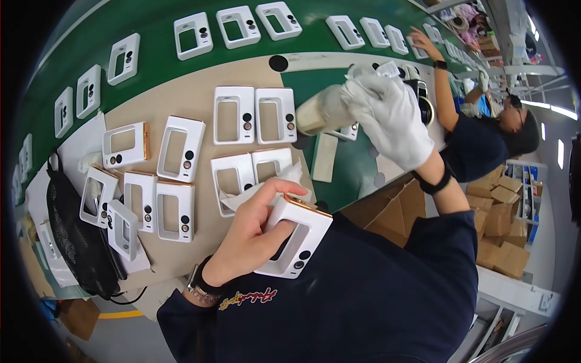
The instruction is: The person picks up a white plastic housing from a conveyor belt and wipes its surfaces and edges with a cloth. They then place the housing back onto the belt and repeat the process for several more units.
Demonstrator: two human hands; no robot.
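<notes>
Head view. The left hand [251, 233], bare, grips a white frame [295, 236] with a copper-coloured edge, fingers curled over its far end, held close to the body above the near table edge. A wristwatch [200, 289] sits on that wrist.

The right hand [390, 118], in a white glove, is closed around a cream bottle [318, 110] and a white cloth [369, 75], held out over the green belt [357, 163], right of centre. A black band [436, 181] circles that wrist.

On the tan board [181, 100] lie more white frames: a pair [254, 115] side by side just left of the bottle, two [248, 172] nearer with crumpled white paper [284, 178] over them, and a group [142, 193] at left, several with copper edges. A black mesh bag [75, 233] lies at the near left.

Further frames [236, 25] stand spaced in a row along the far belt.

A second person [484, 142] in dark clothing works at the far right, one hand [420, 39] reaching onto the belt. Cardboard boxes [505, 227] are stacked behind that person.
</notes>
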